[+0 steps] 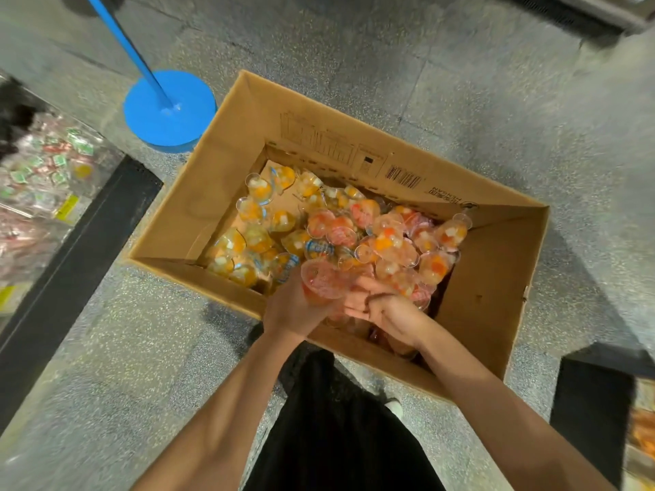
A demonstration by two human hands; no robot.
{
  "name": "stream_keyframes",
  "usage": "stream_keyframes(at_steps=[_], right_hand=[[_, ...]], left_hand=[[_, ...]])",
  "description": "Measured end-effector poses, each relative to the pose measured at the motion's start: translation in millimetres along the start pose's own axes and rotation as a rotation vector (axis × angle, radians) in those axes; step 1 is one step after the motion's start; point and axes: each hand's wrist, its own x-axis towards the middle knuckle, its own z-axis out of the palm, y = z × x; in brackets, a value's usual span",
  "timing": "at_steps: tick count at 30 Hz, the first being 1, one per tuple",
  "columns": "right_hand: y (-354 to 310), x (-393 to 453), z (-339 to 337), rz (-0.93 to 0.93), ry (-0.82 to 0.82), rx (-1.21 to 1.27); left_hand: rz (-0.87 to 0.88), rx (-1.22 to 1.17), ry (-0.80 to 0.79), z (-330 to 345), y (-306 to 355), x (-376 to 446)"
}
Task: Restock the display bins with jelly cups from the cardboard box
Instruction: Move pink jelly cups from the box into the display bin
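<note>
jelly cup (320,283) gripped in left hand (296,308) | right hand (384,313) loosely curled beside it, over cardboard box (485,295)

We see a speckled grey tiled floor (478,83) under everything. A round blue stand base (170,109) sits on it at upper left, with a slanted blue pole (124,44) rising from its centre. At the bottom we make out black trousers (340,430) and the toe of a white shoe (395,407).
</note>
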Motion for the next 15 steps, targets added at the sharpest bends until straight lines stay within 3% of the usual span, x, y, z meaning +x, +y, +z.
stream_keyframes(at_steps=[2, 4, 6, 8, 10, 12, 15], right_hand=[[7.0, 20.7, -7.9, 0.057, 0.274, -0.138], [19.6, 46.1, -18.7, 0.112, 0.503, -0.634], [40.7, 71.4, -23.7, 0.225, 0.486, -1.006], [59.1, 92.4, -15.4, 0.301, 0.462, -1.1], [69.7, 103.5, -2.6, 0.339, 0.45, -1.152], [77.1, 109.7, -1.1, 0.311, 0.472, -1.177], [78.4, 108.1, -9.6, 0.299, 0.618, -1.078]], left_hand=[[-0.005, -0.049, 0.171, -2.6, -0.9, -1.0], [-0.009, -0.097, 0.304, -11.1, -3.2, -1.7], [0.166, 0.015, 0.434, -21.8, -13.1, -0.1], [0.302, 0.191, 0.548, -26.5, -23.2, 2.0], [0.276, 0.299, 0.548, -26.8, -27.2, 2.6], [0.135, 0.296, 0.444, -26.9, -25.4, 5.5], [-0.011, 0.229, 0.293, -25.2, -32.2, 13.3]])
